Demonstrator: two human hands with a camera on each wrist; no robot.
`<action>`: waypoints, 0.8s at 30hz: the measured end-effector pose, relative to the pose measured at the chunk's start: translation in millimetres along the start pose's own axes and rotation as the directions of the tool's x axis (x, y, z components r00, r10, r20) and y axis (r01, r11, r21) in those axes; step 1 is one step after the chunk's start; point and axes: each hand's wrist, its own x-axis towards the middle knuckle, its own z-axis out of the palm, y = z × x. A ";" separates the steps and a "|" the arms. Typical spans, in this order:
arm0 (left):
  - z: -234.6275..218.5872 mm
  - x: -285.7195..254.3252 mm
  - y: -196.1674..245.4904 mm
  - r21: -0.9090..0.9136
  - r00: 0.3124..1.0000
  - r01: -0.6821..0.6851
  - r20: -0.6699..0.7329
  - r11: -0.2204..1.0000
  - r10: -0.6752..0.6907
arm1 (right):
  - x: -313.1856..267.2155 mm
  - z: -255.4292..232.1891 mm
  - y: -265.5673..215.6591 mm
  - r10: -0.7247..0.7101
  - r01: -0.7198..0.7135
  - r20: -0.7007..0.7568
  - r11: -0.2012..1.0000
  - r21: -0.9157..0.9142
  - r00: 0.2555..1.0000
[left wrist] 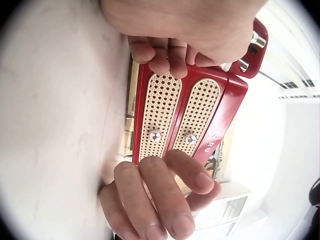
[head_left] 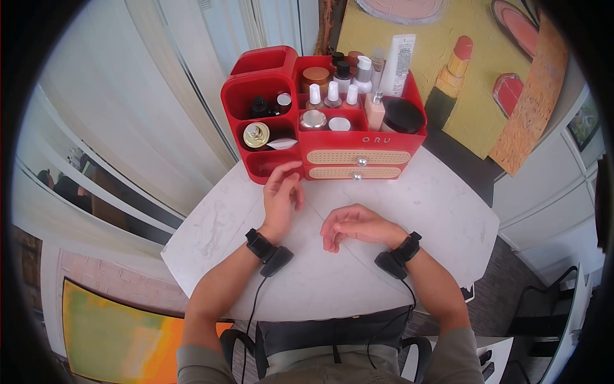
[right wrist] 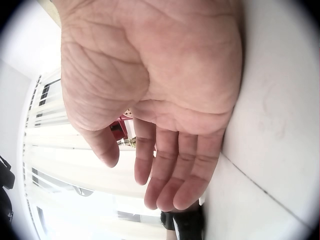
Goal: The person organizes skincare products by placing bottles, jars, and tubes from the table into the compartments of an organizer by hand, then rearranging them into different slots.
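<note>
A red cosmetics organizer stands at the far side of the white table, with two woven-front drawers closed under its upper trays. My left hand is in front of its lower left compartment, holding nothing, fingers loosely bent and fingertips close to the red edge in the head view. My right hand rests at the table top to the right and nearer to me, its fingers relaxed around no object. In the left wrist view both drawer knobs show between the two hands.
Bottles, jars and a white tube fill the organizer's upper trays; a perfume bottle sits in a left compartment. The marble-patterned table has angled edges. A lipstick painting leans behind on the right. Cables run from both wrist cameras.
</note>
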 end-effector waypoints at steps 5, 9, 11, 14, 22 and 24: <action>0.1 -0.2 -0.1 -0.002 1.000 -0.007 0.001 1.000 0.007 | 0.0 -0.3 0.5 -0.003 0.003 -0.002 1.000 -0.003 1.000; 1.6 -0.5 1.5 -0.007 1.000 -0.003 -0.003 1.000 0.003 | -0.1 0.2 0.3 -0.008 0.008 -0.002 1.000 0.004 1.000; 2.0 -0.7 1.9 -0.002 1.000 -0.002 -0.004 1.000 0.002 | 0.0 0.2 -0.1 -0.004 0.004 0.000 1.000 0.014 1.000; 2.4 -0.9 1.6 -0.009 1.000 -0.006 0.001 1.000 0.006 | -0.3 0.5 -0.6 -0.002 0.002 -0.003 1.000 0.004 1.000; 2.6 -0.6 1.8 -0.008 1.000 -0.006 0.008 1.000 0.006 | -0.7 -0.1 -0.3 -0.003 0.003 -0.003 1.000 -0.010 1.000; 3.3 -1.2 3.1 -0.006 1.000 -0.004 0.006 1.000 0.004 | -0.7 -0.2 -0.1 0.000 0.000 -0.004 1.000 -0.012 1.000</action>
